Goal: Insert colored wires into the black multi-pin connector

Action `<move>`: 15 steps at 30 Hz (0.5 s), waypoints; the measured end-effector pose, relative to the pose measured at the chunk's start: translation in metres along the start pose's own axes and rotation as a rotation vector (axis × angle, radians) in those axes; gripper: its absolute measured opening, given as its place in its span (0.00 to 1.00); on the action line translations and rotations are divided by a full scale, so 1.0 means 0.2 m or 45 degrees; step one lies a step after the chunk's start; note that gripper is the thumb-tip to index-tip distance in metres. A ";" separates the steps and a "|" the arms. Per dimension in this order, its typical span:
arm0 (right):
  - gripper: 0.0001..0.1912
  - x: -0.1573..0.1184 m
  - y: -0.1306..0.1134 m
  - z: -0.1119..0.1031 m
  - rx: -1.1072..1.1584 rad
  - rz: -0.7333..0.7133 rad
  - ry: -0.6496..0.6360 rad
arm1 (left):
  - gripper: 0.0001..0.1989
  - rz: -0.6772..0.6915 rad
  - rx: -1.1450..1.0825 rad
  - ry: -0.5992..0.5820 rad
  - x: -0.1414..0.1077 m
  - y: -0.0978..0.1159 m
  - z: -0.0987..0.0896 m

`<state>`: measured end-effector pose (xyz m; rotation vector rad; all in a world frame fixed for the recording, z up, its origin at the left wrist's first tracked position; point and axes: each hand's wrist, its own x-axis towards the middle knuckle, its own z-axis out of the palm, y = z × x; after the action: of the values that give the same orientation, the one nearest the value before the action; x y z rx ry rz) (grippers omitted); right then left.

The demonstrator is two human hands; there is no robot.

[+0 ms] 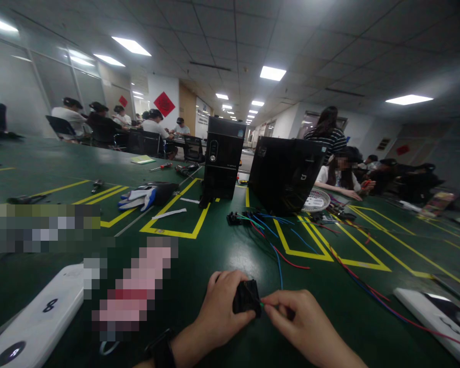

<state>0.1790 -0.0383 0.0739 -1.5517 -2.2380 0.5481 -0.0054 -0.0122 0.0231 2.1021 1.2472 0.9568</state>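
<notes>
My left hand (220, 306) is wrapped round a small black plastic block (247, 297), holding it just above the green table near the front. At the block's right side, my right hand (302, 316) pinches a thin green wire (262, 305) between thumb and forefinger. Whether the wire's end sits inside the block cannot be made out. Beyond the hands lies a black part (235, 219) with red, blue and green wires fanning out to the right. One blue wire (279, 268) runs down towards my right hand.
Two black computer towers (224, 158) stand ahead. White-and-blue gloves (140, 198) and a screwdriver (161, 167) lie left of them; a white basket (316, 200) is to the right. White devices (38, 317) flank me. Yellow tape (172, 235) marks the table. Several people sit farther off.
</notes>
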 end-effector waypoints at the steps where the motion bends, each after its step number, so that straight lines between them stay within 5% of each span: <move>1: 0.12 0.00 0.01 -0.01 0.000 0.010 -0.013 | 0.19 -0.001 -0.004 0.001 0.00 0.00 0.00; 15: 0.13 0.00 0.01 0.00 0.205 0.020 -0.105 | 0.17 -0.009 -0.004 0.013 -0.01 0.01 0.00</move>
<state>0.1802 -0.0376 0.0733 -1.4914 -2.1825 0.7903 -0.0048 -0.0141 0.0237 2.0917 1.2565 0.9667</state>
